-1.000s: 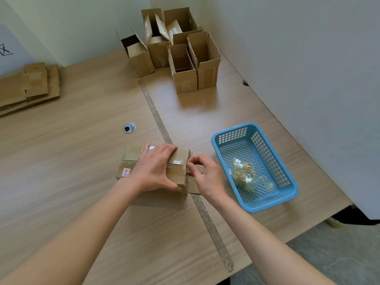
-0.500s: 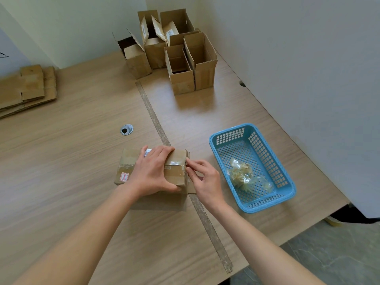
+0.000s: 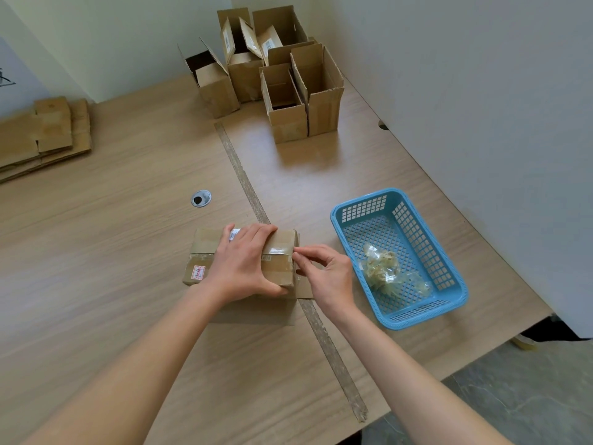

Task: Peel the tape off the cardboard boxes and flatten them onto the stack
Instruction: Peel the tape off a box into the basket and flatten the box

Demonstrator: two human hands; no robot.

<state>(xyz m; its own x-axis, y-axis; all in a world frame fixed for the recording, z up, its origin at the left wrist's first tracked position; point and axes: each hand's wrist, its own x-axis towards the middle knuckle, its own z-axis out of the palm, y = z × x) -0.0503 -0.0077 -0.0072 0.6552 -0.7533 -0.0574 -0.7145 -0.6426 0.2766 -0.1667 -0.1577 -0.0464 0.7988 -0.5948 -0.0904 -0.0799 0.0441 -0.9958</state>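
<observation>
A small taped cardboard box [image 3: 202,252] lies on the wooden table in front of me. My left hand [image 3: 244,263] holds it down, fingers across its top and thumb on the near side. Glossy tape [image 3: 278,245] runs over the box's right end. My right hand [image 3: 327,273] pinches the tape's edge at the box's upper right corner with thumb and forefinger. The stack of flattened boxes [image 3: 45,136] lies at the far left of the table.
Several open upright boxes [image 3: 282,78] stand at the back by the wall corner. To the right of my hands, a blue basket [image 3: 362,196] holds crumpled tape scraps [image 3: 383,268]. A metal cable grommet [image 3: 201,198] and a rough seam strip [image 3: 247,187] mark the tabletop. A white partition runs along the right.
My right hand's fingertips have shifted from the box's right end up to its top corner and now pinch the tape edge. My left hand has stayed on the box.
</observation>
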